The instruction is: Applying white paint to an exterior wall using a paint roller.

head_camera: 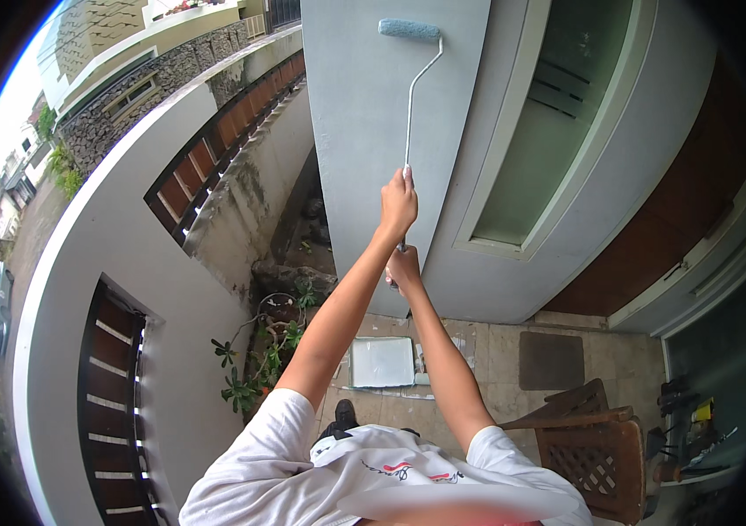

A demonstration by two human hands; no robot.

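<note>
Both hands grip the long handle of a paint roller [408, 112]. My left hand [399, 205] holds it higher up, just below the bent white metal rod. Lower on the same handle sits my right hand [403, 268]. The fluffy blue-grey roller sleeve [408, 29] lies against the upper part of a light grey wall column [373, 105]. At the column's foot, a rectangular paint tray [382, 361] with pale paint rests on a paint-spattered floor covering. A small pale cylinder [421, 379] lies beside the tray, partly hidden by my right forearm.
A window with a pale frame [491, 246] adjoins the column on the right. Below it are a dark doormat [550, 360] and a wooden chair [590, 454]. To the left, a leafy potted plant [241, 388] grows beside a low boundary wall [64, 315] with brown slats.
</note>
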